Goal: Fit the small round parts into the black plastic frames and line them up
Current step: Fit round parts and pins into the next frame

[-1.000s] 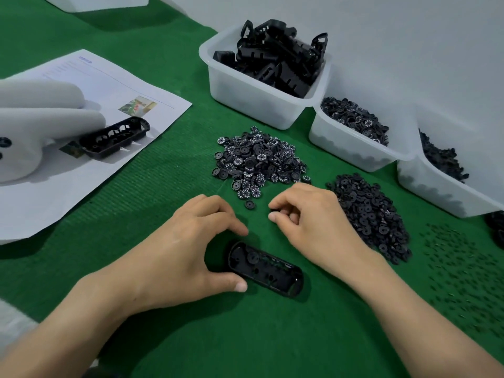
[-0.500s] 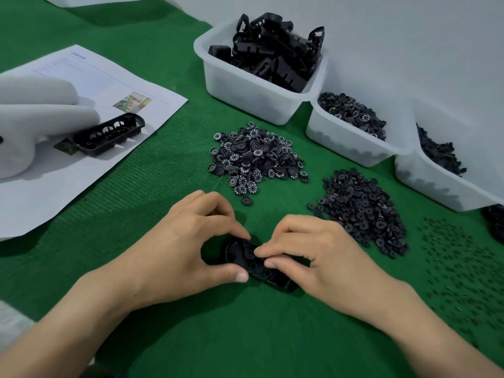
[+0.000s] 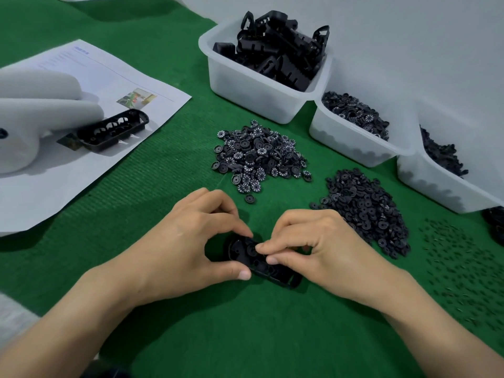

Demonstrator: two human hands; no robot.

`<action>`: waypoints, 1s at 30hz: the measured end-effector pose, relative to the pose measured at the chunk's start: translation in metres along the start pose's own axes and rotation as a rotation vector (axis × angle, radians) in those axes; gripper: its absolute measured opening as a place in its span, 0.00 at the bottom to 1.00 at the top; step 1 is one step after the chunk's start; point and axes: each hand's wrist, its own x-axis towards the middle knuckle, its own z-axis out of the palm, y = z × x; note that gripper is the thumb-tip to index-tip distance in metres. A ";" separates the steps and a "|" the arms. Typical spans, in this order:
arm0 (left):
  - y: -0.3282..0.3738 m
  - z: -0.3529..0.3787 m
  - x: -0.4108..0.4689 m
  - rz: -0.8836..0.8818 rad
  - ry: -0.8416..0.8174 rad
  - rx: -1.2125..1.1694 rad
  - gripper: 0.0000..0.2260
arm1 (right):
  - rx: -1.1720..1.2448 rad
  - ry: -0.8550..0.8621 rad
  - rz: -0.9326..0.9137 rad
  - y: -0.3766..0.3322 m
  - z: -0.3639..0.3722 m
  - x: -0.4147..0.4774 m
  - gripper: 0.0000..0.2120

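A black plastic frame (image 3: 246, 253) lies on the green mat in front of me. My left hand (image 3: 188, 241) grips its left end between thumb and forefinger. My right hand (image 3: 313, 246) presses fingertips into the frame's middle, pinching what looks like a small round part; the part itself is hidden. A pile of numbered round wheels (image 3: 259, 155) lies behind the hands, and one loose wheel (image 3: 250, 198) sits apart in front of it. A pile of plain black rings (image 3: 365, 208) lies to the right.
A second frame (image 3: 114, 129) rests on a paper sheet (image 3: 81, 165) at the left beside white foam (image 3: 32, 115). Three white bins stand at the back: frames (image 3: 245, 85), wheels (image 3: 351, 137), dark parts (image 3: 441, 184). Tiny pins (image 3: 469, 268) are scattered at the right.
My right hand came down from near the wheel pile onto the frame and now presses into it. My left hand kept its hold on the frame's end.
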 end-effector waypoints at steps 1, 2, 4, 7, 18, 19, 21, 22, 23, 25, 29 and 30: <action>0.000 0.000 0.000 0.000 -0.001 -0.002 0.20 | 0.007 -0.011 0.004 0.000 0.000 0.001 0.07; 0.000 0.000 0.000 0.000 -0.001 -0.005 0.20 | 0.017 -0.021 0.006 0.000 -0.001 0.001 0.07; -0.001 0.000 0.000 -0.001 0.003 -0.008 0.20 | 0.038 -0.035 0.006 0.001 -0.001 0.002 0.07; -0.001 0.000 -0.001 -0.001 0.005 -0.010 0.20 | 0.054 -0.041 0.016 0.002 -0.002 0.001 0.07; 0.000 0.000 -0.001 -0.011 0.008 -0.017 0.19 | 0.120 -0.070 0.067 0.000 -0.002 0.002 0.07; 0.000 0.000 -0.001 -0.011 0.009 -0.014 0.19 | 0.129 -0.077 0.077 0.001 -0.003 0.002 0.08; -0.001 0.001 -0.001 -0.011 0.012 -0.010 0.19 | 0.125 -0.069 0.089 0.001 -0.002 0.001 0.08; -0.001 0.001 -0.001 -0.010 0.014 -0.010 0.18 | 0.117 -0.061 0.091 0.001 -0.001 0.002 0.09; -0.001 0.001 -0.001 -0.008 0.015 -0.011 0.18 | 0.119 -0.052 0.098 0.000 -0.001 0.001 0.09; -0.001 0.001 0.000 -0.003 0.011 -0.010 0.19 | 0.173 -0.036 0.140 0.001 -0.004 0.001 0.10; -0.002 0.001 0.000 0.002 0.007 -0.010 0.20 | 0.116 0.127 0.256 0.011 -0.004 0.007 0.08; -0.003 0.001 -0.001 0.000 0.008 -0.011 0.20 | 0.064 0.159 0.280 0.013 -0.002 0.012 0.07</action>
